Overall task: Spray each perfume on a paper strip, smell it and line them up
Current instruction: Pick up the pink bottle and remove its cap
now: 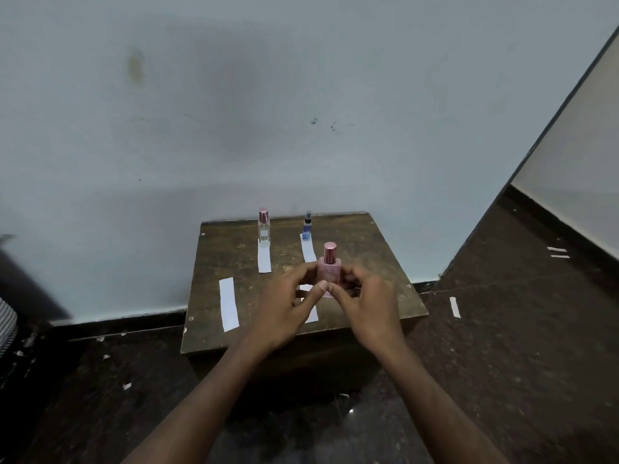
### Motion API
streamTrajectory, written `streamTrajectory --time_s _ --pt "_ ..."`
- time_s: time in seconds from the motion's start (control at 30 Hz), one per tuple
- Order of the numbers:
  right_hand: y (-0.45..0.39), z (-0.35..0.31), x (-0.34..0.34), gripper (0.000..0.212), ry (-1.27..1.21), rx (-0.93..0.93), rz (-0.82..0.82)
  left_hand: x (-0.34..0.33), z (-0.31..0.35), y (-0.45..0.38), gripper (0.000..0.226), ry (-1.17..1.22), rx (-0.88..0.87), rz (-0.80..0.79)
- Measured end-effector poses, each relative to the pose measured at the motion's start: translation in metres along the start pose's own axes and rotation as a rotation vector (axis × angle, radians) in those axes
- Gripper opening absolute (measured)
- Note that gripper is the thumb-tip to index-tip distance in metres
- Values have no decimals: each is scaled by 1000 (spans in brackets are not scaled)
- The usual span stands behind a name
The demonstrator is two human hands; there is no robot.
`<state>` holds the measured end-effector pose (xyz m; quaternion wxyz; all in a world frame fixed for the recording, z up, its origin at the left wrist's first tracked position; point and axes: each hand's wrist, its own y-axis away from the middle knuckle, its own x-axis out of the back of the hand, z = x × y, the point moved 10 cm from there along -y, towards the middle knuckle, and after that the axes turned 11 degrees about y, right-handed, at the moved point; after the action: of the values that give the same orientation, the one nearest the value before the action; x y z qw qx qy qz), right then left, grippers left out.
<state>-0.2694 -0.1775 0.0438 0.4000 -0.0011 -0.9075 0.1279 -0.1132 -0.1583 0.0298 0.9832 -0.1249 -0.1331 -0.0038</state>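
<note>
Striped fabric (pixel 7 324) at the far left edge is cut off by the frame, so what it belongs to cannot be told. Small white scraps (pixel 126 386) lie on the dark speckled floor (pixel 502 363) beside it.

On the worn brown wooden table (pixel 378 262) a white paper strip (pixel 228 304) lies flat near the left edge, alone. Further back stands a clear glass bottle (pixel 264 229) — tall, square, with a shiny pink cap — on the far end of a second strip (pixel 264 260); its liquid level is hard to make out. To its right a small blue bottle (pixel 306 226) with a dark sprayer top stands on the far end of a third strip (pixel 308 251).

The left hand (pixel 288 306) and the right hand (pixel 368 306) meet at the middle of the table around a pink bottle (pixel 330 272), which is upright and has a rounded metallic pink cap. Fingers of both hands curl on its sides, and the two thumbs touch in front of its lower part, so its base is hidden. Whether it stands on the table or is lifted I cannot tell. A fourth strip (pixel 312 314) lies under the hands — only parts show between the fingers.

On the floor at the right lies one more paper strip (pixel 455 307). The wall (pixel 301 95) behind is pale, with stains.
</note>
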Motion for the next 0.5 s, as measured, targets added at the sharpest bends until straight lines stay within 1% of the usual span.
streamTrajectory --time_s 0.07,0.17,0.27,0.3,0.33,0.43,0.5 --pt "8 -8 4 33 -29 18 20 2 2 4 28 25 5 24" --pt "11 -22 1 38 -26 70 -1 15 1 9 22 63 17 87" --pt "11 -28 0 45 -85 54 -11 30 1 13 34 96 11 149" --pt "12 -29 1 48 -125 44 -2 34 4 15 38 73 -3 157" --pt "11 -32 3 48 -165 42 4 37 6 16 38 47 -15 160" --pt "8 -37 4 37 -305 15 15 37 7 16 22 -28 -34 136" --pt "7 -36 4 30 -314 -6 35 36 8 18 21 -63 -44 123"
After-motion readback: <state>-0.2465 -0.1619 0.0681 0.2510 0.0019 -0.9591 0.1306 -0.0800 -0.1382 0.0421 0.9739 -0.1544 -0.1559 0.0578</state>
